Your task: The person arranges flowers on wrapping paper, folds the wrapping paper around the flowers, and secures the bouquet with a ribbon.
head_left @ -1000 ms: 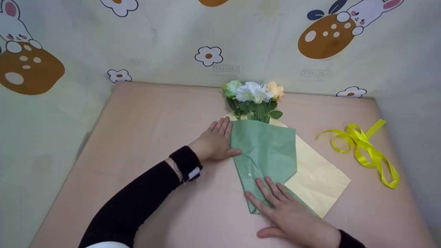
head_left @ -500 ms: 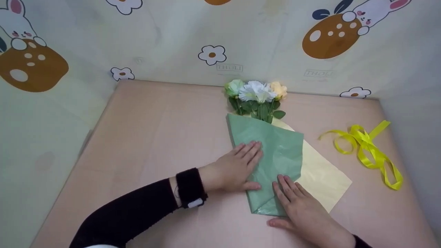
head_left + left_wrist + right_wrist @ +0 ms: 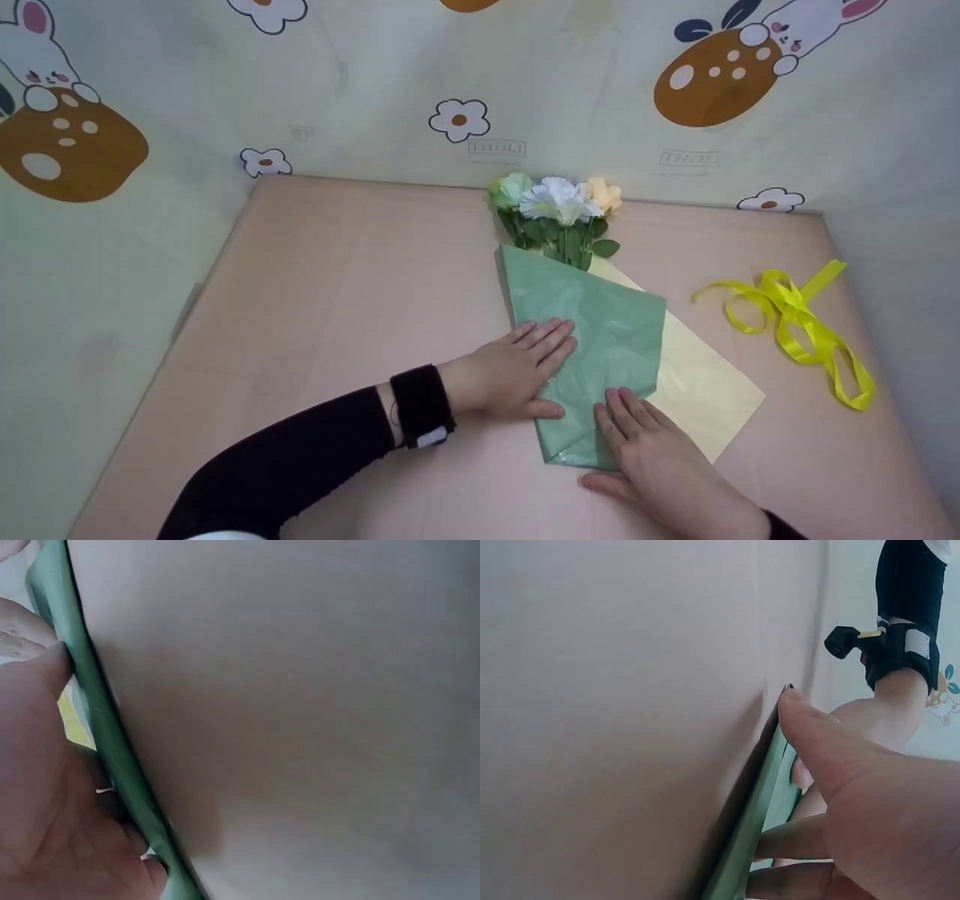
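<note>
Green wrapping paper (image 3: 607, 322), folded over a pale yellow sheet (image 3: 705, 382), lies around the stems of a small bouquet (image 3: 559, 206) with green, white and peach blooms. My left hand (image 3: 510, 371) rests flat on the green paper's left part, fingers straight. Lower down, my right hand (image 3: 667, 457) presses on the paper's bottom right with straight fingers, its thumb off the lower edge. In the left wrist view the left hand (image 3: 60, 802) lies along the green paper edge (image 3: 112, 735). The right wrist view has the right hand (image 3: 870, 802) over the folded green edge (image 3: 754, 817).
A loosely looped yellow ribbon (image 3: 802, 322) lies on the right of the pink tabletop (image 3: 337, 300). A patterned wall covering (image 3: 360, 82) stands right behind the table's far edge, close to the flower heads.
My left hand has moved from the paper's left edge onto its middle. The green fold now reaches farther right and looks smoother. Over the last half second, both hands have barely moved.
</note>
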Motion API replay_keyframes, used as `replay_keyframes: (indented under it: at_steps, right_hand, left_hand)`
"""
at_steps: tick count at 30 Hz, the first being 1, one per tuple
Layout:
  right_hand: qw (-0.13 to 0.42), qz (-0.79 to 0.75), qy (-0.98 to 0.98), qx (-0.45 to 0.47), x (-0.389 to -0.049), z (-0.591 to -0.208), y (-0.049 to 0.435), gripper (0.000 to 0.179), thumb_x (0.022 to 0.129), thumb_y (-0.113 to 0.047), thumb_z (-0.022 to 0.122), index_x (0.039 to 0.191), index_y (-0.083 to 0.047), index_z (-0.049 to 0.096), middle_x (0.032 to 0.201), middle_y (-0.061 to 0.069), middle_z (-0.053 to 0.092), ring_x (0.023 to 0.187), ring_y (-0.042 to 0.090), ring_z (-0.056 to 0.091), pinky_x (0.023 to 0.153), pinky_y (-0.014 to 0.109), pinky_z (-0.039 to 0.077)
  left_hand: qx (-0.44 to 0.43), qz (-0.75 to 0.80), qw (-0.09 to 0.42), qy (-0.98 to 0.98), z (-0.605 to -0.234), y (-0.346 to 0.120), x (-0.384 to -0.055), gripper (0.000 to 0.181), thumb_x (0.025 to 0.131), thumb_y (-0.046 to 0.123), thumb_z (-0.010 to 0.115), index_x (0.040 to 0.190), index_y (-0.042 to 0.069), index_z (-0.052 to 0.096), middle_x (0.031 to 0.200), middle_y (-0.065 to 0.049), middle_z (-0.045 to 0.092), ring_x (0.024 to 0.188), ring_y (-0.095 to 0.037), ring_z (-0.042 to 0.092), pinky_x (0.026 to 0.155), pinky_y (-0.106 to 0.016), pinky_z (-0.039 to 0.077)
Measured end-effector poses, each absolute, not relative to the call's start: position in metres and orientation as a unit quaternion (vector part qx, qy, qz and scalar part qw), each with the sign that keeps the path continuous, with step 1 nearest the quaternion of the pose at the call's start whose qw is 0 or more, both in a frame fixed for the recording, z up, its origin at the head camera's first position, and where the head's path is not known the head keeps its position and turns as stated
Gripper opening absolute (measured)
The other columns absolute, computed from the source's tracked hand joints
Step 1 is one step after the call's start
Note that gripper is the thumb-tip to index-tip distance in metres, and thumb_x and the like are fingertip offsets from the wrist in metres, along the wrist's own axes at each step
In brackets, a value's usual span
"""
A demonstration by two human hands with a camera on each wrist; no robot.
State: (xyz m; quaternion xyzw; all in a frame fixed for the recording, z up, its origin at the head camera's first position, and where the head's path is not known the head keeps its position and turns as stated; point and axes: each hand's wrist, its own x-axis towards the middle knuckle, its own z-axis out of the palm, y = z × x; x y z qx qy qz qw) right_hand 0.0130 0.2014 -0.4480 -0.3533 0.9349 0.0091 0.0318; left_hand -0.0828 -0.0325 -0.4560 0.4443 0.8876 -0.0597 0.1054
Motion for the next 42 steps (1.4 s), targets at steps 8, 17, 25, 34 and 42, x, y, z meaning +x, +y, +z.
replay_keyframes:
  at_steps: [8,17,25,34,42]
  right_hand:
    - [0.023,0.012,0.930,-0.366,0.011,-0.450,0.196,0.083,0.081,-0.066,0.046,0.124,0.004,0.053,0.127,0.024,0.049,0.120,0.037,0.043,0.092,0.044,0.041]
    - [0.037,-0.011,0.933,-0.359,0.007,-0.449,0.194,0.080,0.081,-0.064,0.050,0.123,0.004,0.054,0.127,0.025,0.049,0.119,0.037,0.044,0.087,0.045,0.044]
    - [0.021,-0.031,0.934,-0.355,-0.003,-0.445,0.195,0.061,0.082,-0.055,0.057,0.114,-0.003,0.063,0.116,0.017,0.059,0.110,0.029,0.054,0.080,0.042,0.048]
    - [-0.037,-0.095,0.900,-0.424,-0.002,-0.448,0.177,0.040,0.083,-0.038,0.064,0.108,-0.006,0.065,0.119,0.013,0.058,0.115,0.026,0.050,0.093,0.040,0.041]
    - [-0.047,-0.029,0.835,-0.547,0.012,-0.460,0.171,0.045,0.087,-0.030,0.061,0.124,-0.005,0.056,0.130,0.016,0.049,0.126,0.034,0.037,0.095,0.041,0.039]
  left_hand:
    - [0.323,-0.010,0.148,0.935,-0.462,-0.057,-0.119,0.095,0.083,0.073,0.013,0.144,0.001,-0.006,0.149,-0.018,-0.013,0.136,-0.029,-0.010,0.109,-0.042,0.005]
    - [0.257,-0.029,0.166,0.952,-0.461,-0.081,-0.161,0.097,0.082,0.074,0.012,0.144,0.001,-0.005,0.149,-0.019,-0.011,0.136,-0.030,-0.009,0.109,-0.044,0.003]
    - [0.298,-0.062,0.110,0.946,-0.453,-0.064,-0.125,0.097,0.083,0.073,0.012,0.144,-0.001,-0.002,0.149,-0.022,-0.007,0.136,-0.033,-0.006,0.108,-0.046,0.003]
    - [0.367,-0.072,0.104,0.921,-0.455,-0.045,-0.090,0.103,0.077,0.079,0.013,0.145,0.002,0.002,0.151,-0.017,-0.004,0.138,-0.028,-0.002,0.109,-0.043,0.008]
    - [0.376,-0.058,0.123,0.916,-0.461,-0.047,-0.094,0.103,0.076,0.079,0.011,0.145,0.004,-0.006,0.150,-0.015,-0.011,0.137,-0.026,-0.008,0.109,-0.042,0.008]
